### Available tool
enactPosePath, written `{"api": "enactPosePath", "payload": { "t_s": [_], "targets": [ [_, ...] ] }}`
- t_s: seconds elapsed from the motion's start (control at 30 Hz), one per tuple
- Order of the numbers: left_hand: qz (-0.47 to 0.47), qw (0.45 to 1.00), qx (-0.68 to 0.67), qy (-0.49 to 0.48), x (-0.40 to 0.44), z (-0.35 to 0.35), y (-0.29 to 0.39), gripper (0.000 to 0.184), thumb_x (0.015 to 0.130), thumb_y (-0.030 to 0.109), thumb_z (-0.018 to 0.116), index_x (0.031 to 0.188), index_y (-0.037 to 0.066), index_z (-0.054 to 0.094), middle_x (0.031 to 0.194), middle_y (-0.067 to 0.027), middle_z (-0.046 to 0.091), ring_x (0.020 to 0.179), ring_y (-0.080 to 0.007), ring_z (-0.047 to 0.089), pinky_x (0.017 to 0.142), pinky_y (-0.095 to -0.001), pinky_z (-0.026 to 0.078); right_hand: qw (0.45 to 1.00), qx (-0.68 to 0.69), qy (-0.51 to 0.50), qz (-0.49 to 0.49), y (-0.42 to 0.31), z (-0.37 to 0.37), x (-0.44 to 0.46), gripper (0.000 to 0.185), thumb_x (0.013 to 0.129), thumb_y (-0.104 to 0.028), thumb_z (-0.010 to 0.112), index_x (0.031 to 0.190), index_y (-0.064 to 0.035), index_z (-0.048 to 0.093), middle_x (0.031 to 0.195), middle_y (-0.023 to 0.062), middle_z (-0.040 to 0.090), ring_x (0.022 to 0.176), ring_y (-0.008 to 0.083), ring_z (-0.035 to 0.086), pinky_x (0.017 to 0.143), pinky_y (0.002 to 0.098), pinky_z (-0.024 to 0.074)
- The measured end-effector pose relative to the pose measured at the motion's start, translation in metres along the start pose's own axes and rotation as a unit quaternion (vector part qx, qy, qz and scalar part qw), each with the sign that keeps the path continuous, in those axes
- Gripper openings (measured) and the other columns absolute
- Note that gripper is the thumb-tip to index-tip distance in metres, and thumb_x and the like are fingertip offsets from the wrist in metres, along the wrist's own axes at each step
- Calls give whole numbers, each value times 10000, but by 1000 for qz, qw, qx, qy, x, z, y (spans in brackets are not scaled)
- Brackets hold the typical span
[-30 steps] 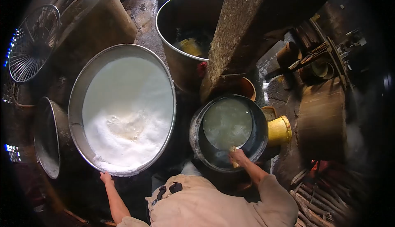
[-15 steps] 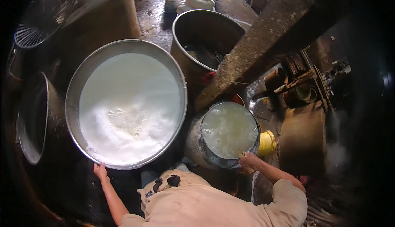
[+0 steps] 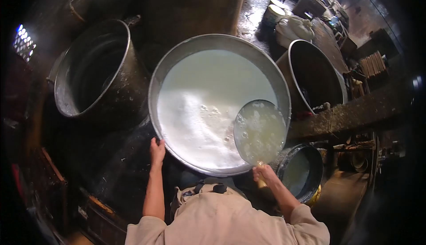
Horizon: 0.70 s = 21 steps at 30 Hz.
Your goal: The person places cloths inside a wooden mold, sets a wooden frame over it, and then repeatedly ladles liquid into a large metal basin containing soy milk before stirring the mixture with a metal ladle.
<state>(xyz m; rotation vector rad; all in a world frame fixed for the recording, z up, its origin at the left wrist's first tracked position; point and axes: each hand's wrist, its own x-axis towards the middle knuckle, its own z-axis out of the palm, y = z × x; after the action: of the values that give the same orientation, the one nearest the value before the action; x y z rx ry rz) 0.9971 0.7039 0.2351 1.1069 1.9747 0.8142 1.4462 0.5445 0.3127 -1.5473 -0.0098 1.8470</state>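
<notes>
A wide metal vat (image 3: 159, 74) in the middle is filled with milky white liquid (image 3: 208, 78), with foam on its near side. My left hand (image 3: 157, 151) is closed on the vat's near-left rim. My right hand (image 3: 264, 174) grips the short, light-coloured handle of a large round ladle (image 3: 261, 131). Cloudy yellowish liquid with bubbles fills the ladle, which hangs over the vat's right edge and hides part of the rim. Just right of my right hand stands a dark-rimmed bucket (image 3: 317, 163) of similar cloudy liquid.
To the left stands a deep metal vat (image 3: 126, 51), and another vat (image 3: 293, 74) is at the right rear. A thick beam (image 3: 355, 116) crosses on the right above the bucket. Farther back are a pale sack (image 3: 295, 29) and white tubs (image 3: 276, 10). Part of a yellow container (image 3: 316, 196) shows behind the bucket.
The full ladle has moved left from the bucket to above the big vat. My left hand stays at the vat's rim. The whole view has swung, so things sit differently in the frame.
</notes>
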Motion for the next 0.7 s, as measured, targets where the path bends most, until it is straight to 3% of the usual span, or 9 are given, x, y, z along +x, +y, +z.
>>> {"api": "enactPosePath", "payload": {
  "t_s": [0.07,0.27,0.57,0.7],
  "targets": [
    [-8,996,77,-44,-5,-9,39,422,866,238,548,1149,-64,467,1068,-302,560,1008,-433,544,860,-439,426,1000,2,-1,-12,4,43,42,67,776,-32,576,786,-17,512,622,37,471,491,130,471,434,292,421],
    [-13,989,128,-67,6,2,21,359,894,244,489,1117,-20,392,992,-304,576,932,-473,540,801,-518,411,999,36,-14,-27,16,139,149,51,793,-22,556,805,-6,509,625,34,468,497,121,465,433,274,416],
    [-76,986,130,-74,0,-1,40,323,880,243,515,1076,25,379,921,-263,603,895,-446,566,772,-514,430,999,-19,2,-30,17,161,228,35,800,-12,532,789,9,508,611,48,472,497,145,480,433,283,439],
    [-63,989,120,-58,-2,-1,42,306,875,229,516,1064,34,375,910,-264,602,876,-448,569,758,-519,430,998,-58,7,-19,8,155,228,48,780,6,547,795,10,501,606,67,484,490,175,497,436,311,457]
  ]
}}
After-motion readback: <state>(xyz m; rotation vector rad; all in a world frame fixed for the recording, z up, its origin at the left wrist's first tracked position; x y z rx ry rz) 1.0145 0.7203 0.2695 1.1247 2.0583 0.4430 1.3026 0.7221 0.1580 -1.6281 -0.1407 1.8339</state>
